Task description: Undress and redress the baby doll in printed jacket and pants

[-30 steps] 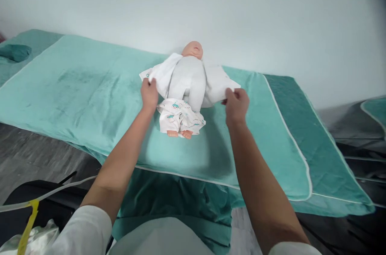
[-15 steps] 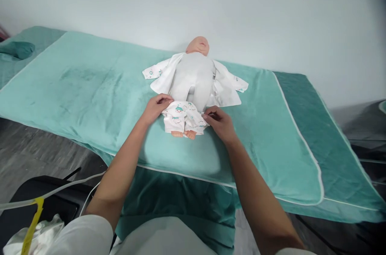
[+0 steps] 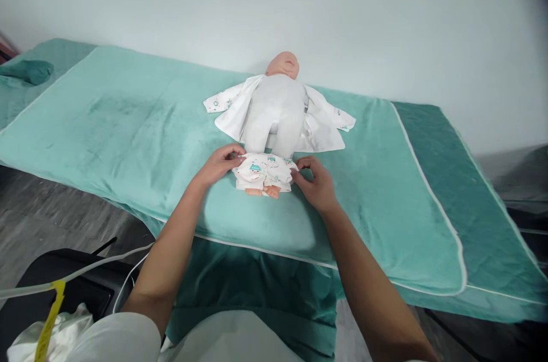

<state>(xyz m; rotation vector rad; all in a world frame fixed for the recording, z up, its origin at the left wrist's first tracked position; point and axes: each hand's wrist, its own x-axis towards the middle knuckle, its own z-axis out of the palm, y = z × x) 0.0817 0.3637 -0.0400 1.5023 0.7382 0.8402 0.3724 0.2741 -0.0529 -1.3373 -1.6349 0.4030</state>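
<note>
A baby doll (image 3: 276,102) with a grey-white cloth body lies on its back, feet towards me. White printed baby pants (image 3: 265,171) are bunched round its lower legs, with the feet showing below the hems. My left hand (image 3: 222,163) pinches the waistband at its left end. At the right end, my right hand (image 3: 315,180) grips the same waistband between thumb and fingers. An open white baby shirt (image 3: 327,128) is spread under the doll, its sleeves out to both sides.
A green padded sheet (image 3: 141,122) with white piping covers the bed, which stands against a pale wall (image 3: 274,2). At lower left are a black chair (image 3: 72,270), a white cable (image 3: 98,263) with a yellow tag (image 3: 50,319), and crumpled white cloth (image 3: 68,328).
Both hands have drawn the waistband down the doll's legs towards the feet, so the pants are more bunched and more of the legs shows. The shirt lies as before.
</note>
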